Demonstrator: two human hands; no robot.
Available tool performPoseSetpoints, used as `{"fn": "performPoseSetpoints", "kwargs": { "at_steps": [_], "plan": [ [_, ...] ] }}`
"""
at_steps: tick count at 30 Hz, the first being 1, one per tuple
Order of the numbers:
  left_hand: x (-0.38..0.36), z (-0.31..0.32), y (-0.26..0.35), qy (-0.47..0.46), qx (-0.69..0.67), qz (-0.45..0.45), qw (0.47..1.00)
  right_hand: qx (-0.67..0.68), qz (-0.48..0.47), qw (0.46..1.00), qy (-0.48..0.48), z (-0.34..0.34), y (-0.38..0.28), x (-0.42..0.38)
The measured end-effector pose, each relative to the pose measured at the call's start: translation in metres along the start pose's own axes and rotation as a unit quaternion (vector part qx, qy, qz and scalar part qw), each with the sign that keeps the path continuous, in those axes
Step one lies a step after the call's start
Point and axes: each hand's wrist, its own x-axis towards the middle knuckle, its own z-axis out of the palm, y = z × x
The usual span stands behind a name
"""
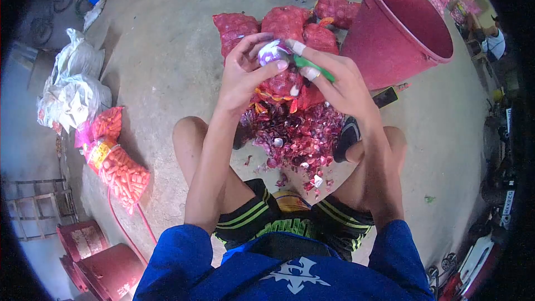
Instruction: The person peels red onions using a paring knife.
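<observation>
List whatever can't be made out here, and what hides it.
In the head view:
- Tip of the green tool: too small, blurred beside the onion.
- Floor of the red bucket: hidden by its wall.
- Contents of the white sacks: covered by fabric.

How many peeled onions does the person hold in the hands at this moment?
1 peeled onion shows, held in the fingers of the left hand. The right hand holds a green tool beside it. Fingers might hide another.
</observation>
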Motion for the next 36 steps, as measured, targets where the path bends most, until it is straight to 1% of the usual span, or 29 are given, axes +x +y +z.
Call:
{"fn": "performPoseSetpoints", "kwargs": {
  "at_steps": [2,3,5,9,11,12,14,15,17,21,23,24,26,27,29,30,32,33,34,35,36],
  "plan": [
    [0.002,-0.003,-0.001,-0.025,0.018,0.005,1.000,-0.069,0.035,0.997,0.016,0.000,0.001,0.001],
    [0.000,-0.001,0.002,-0.025,0.018,0.004,1.000,-0.070,0.035,0.997,0.016,0.003,0.005,0.002],
    [-0.004,0.004,0.006,-0.053,-0.007,0.002,0.999,0.056,0.015,0.989,0.134,0.010,0.014,0.007],
    [-0.004,0.006,0.005,-0.030,-0.026,-0.014,0.999,0.057,0.027,0.992,0.112,-0.002,0.004,0.005],
    [-0.002,0.002,0.001,-0.007,-0.025,-0.011,1.000,0.124,0.087,0.988,0.022,-0.009,-0.012,0.001],
    [-0.002,0.001,0.002,-0.007,-0.024,-0.011,1.000,0.124,0.087,0.988,0.022,-0.009,-0.014,0.002],
    [-0.001,0.000,0.006,-0.027,-0.027,-0.008,0.999,0.144,0.111,0.983,-0.035,-0.009,-0.018,0.003],
    [-0.001,0.002,0.006,-0.028,-0.027,-0.008,0.999,0.143,0.112,0.983,-0.034,-0.006,-0.012,0.002],
    [-0.001,0.005,0.007,-0.017,-0.058,0.022,0.998,0.151,0.026,0.988,-0.011,0.002,0.005,0.001],
    [-0.001,0.010,-0.003,0.018,-0.026,0.031,0.999,0.151,0.019,0.988,-0.012,0.005,0.005,0.001],
    [0.001,0.011,-0.006,0.050,0.022,0.004,0.998,0.146,0.054,0.988,-0.006,0.005,0.004,0.002],
    [0.002,0.011,-0.006,0.049,0.021,0.003,0.999,0.145,0.055,0.988,-0.005,0.008,0.005,0.003],
    [0.005,0.010,-0.004,0.029,0.058,0.017,0.998,0.148,0.041,0.985,0.078,0.014,0.010,0.004],
    [0.004,0.010,-0.001,0.029,0.057,0.017,0.998,0.146,0.042,0.985,0.077,0.014,0.015,0.005],
    [0.000,0.012,0.003,-0.015,0.052,0.023,0.998,0.174,0.069,0.973,0.137,0.011,0.025,0.008],
    [-0.002,0.012,0.002,-0.015,0.050,0.022,0.998,0.173,0.070,0.973,0.137,0.007,0.027,0.007],
    [-0.003,0.012,0.000,-0.057,-0.013,0.004,0.998,0.152,0.141,0.970,0.125,-0.001,0.031,0.006],
    [-0.004,0.012,0.000,-0.057,-0.013,0.004,0.998,0.169,0.130,0.966,0.146,0.003,0.036,0.007],
    [-0.004,0.011,0.000,-0.065,-0.046,0.009,0.997,0.170,0.130,0.966,0.146,0.003,0.039,0.005],
    [-0.004,0.011,0.001,-0.073,-0.079,0.015,0.994,0.157,0.174,0.962,0.137,0.002,0.042,0.003],
    [-0.003,0.009,-0.002,-0.073,-0.079,0.017,0.994,0.143,0.216,0.957,0.127,0.001,0.042,0.004]
  ]
}}
